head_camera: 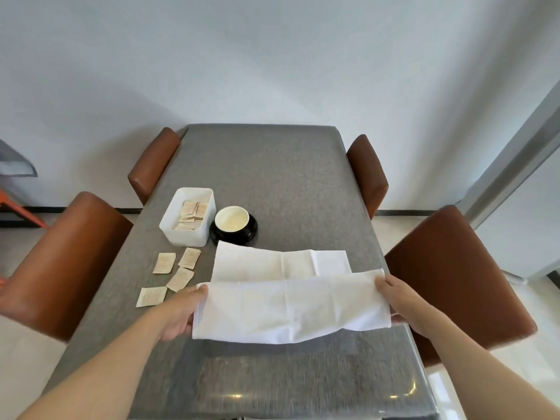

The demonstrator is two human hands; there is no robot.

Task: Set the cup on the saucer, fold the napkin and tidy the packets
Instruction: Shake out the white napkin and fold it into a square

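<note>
A white napkin (288, 301) lies across the middle of the grey table (272, 177). Its near half is lifted off the cloth and folded towards the far half. My left hand (178, 313) grips the lifted edge at its left end, and my right hand (397, 298) grips the right end. Behind the napkin a cream cup (231, 219) stands on a black saucer (251, 230). Several beige packets (169, 274) lie loose on the table left of the napkin. More packets sit inside a white box (175, 234) beside the saucer.
Brown chairs stand on both sides of the table: two on the left (66, 262) (153, 162) and two on the right (454, 277) (368, 171). A white wall is behind the table's far end.
</note>
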